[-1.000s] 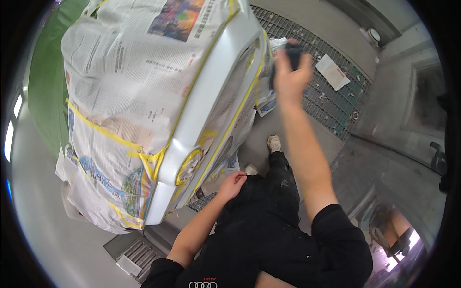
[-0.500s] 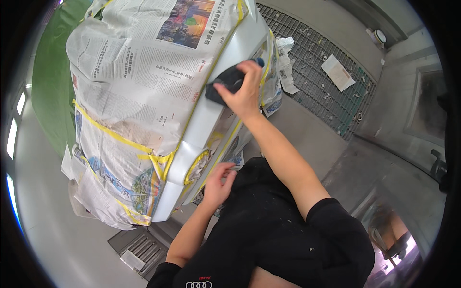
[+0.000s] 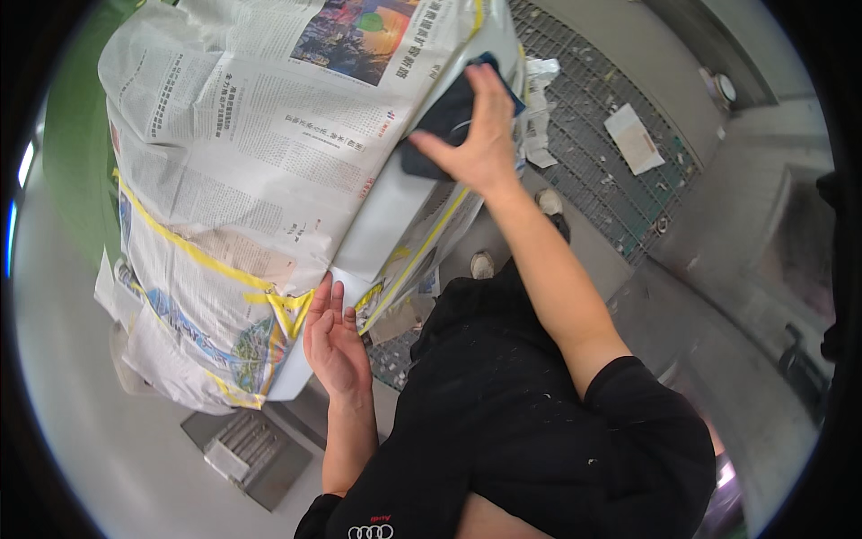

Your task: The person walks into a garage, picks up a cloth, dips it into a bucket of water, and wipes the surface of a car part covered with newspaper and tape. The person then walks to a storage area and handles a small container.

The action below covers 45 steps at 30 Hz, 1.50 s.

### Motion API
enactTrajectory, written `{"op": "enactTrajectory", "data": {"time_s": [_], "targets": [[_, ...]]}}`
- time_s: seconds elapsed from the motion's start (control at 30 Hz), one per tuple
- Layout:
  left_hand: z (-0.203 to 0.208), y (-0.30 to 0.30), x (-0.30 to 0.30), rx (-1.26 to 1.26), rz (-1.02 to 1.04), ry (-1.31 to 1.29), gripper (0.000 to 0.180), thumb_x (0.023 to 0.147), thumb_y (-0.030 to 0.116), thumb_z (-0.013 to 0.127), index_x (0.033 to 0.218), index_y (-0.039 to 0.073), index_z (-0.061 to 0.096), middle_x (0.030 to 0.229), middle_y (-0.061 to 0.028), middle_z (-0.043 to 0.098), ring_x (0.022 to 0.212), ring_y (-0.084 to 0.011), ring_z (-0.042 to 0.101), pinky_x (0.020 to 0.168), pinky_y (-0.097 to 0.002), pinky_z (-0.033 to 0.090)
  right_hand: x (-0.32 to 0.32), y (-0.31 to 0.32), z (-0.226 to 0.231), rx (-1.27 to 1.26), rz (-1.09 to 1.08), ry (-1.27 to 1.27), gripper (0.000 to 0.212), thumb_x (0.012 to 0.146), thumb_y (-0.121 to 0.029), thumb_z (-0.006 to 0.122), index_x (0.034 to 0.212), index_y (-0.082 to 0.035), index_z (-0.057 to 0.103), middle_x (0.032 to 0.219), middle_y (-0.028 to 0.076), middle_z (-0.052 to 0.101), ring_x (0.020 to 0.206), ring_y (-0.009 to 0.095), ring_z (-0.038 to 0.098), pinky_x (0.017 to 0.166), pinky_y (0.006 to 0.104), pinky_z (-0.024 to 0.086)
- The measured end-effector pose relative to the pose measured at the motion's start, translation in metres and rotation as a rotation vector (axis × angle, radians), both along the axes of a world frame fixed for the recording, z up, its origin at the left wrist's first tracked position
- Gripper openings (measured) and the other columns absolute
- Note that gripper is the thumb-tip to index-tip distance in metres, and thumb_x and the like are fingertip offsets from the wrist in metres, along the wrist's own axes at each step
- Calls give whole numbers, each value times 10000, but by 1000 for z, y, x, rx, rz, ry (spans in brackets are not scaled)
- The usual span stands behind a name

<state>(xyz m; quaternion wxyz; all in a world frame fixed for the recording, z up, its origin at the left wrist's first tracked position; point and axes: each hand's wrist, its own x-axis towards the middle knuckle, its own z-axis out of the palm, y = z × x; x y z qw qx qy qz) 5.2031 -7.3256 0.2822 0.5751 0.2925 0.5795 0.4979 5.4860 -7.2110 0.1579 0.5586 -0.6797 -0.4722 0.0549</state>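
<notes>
Head view: right hand [image 3: 479, 148] grips black cloth [image 3: 440, 117], thumb and fingers spread across it; cloth lies against the upper stretch of silver panel [image 3: 382, 235], beside edge of newspaper masking [image 3: 233, 135]. Left hand [image 3: 337, 349] open, palm up, fingers at lower part of panel; can't tell if touching. Yellow tape [image 3: 193, 245] crosses the newspaper. Green cover [image 3: 83, 157] behind. Paper sheet [image 3: 633, 137] on floor grating [image 3: 588, 81], right.

Soft, even light — glowing strips [image 3: 25, 166] far left (one bluish) — curved edges, black corners.
</notes>
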Motion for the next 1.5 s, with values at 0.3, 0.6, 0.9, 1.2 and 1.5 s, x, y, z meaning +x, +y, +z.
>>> {"op": "enactTrajectory", "data": {"time_s": [0.3, 0.6, 0.9, 1.2, 1.5], "targets": [[-13, 3, 45, 30, 505, -113, 384, 998, 77, 476, 1354, -59, 513, 1515, -218, 487, 1387, -245, 507, 971, -309, 497, 98, 55, -74, -163, 313, 294, 1134, 815, -464, 831, 1569, 95, 194, 1633, 318, 212, 1516, 458, 215, 1246, 484, 190], [-53, -7, 72, 333, 653, -526, 294, 938, 92, 549, 1203, 17, 651, 1593, -186, 407, 1378, -270, 494, 1021, -336, 464, 144, 66, -92, -220, 493, 769, 489, 1084, -250, 463, 1553, -123, 411, 1642, 102, 287, 1499, 252, 312, 1220, 398, 287], [-99, -6, 101, 680, 443, -511, 445, 865, 27, 502, 1299, -12, 592, 1667, -243, 223, 1472, -361, 395, 1107, -395, 408, 126, 58, -44, -280, 459, 748, 542, 1021, -450, 548, 1435, -103, 505, 1420, 46, 582, 1304, 250, 567, 1120, 461, 464], [-97, 3, 112, 798, 515, -522, 506, 844, -20, 538, 1349, -6, 548, 1669, -255, 179, 1449, -329, 427, 1077, -370, 418, 101, 46, -29, -348, 553, 808, 561, 1055, -489, 473, 1480, -124, 438, 1482, 45, 516, 1383, 254, 483, 1176, 474, 374], [-102, 7, 112, 798, 490, -512, 486, 851, -28, 579, 1335, 9, 547, 1672, -255, 156, 1437, -311, 439, 1057, -356, 422, 111, 50, -31, -377, 511, 824, 556, 1066, -490, 447, 1497, -140, 416, 1503, 38, 492, 1393, 246, 463, 1184, 470, 351]]}}
